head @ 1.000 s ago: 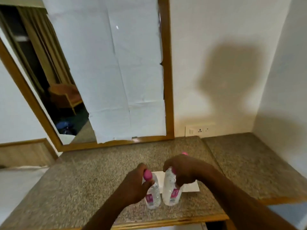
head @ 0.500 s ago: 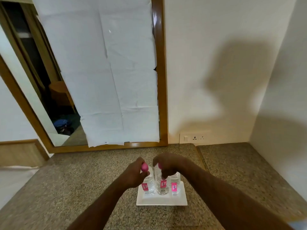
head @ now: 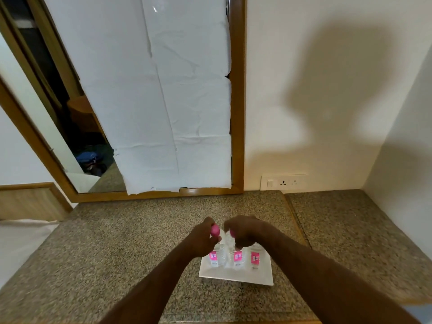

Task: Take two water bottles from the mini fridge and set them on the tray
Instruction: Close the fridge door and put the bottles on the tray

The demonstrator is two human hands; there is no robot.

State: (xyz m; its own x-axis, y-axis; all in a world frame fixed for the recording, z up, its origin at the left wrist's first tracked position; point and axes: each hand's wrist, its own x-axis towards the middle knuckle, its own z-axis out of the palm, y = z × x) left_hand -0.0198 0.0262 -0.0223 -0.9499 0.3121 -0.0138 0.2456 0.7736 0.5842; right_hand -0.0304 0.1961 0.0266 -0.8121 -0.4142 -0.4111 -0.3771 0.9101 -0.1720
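Note:
A white rectangular tray (head: pixel 236 275) lies on the granite counter (head: pixel 131 235). Three clear water bottles with pink labels stand upright on it in a row. My left hand (head: pixel 203 239) grips the left bottle (head: pixel 216 252) at its pink cap. My right hand (head: pixel 245 231) holds the middle bottle (head: pixel 237 256) around its neck, hiding most of the cap. The right bottle (head: pixel 255 257) stands free behind my right wrist, its top hidden. The mini fridge is out of view.
A wood-framed mirror (head: pixel 237 113) mostly covered with white paper leans on the wall behind the counter. A wall socket plate (head: pixel 284 182) sits low on the wall. A lower granite ledge (head: pixel 350 230) adjoins on the right, ending at a side wall.
Both hands carried the bottles forward from the counter's front edge onto the tray; now the bottles stand on it beside a third bottle. The view has shifted closer.

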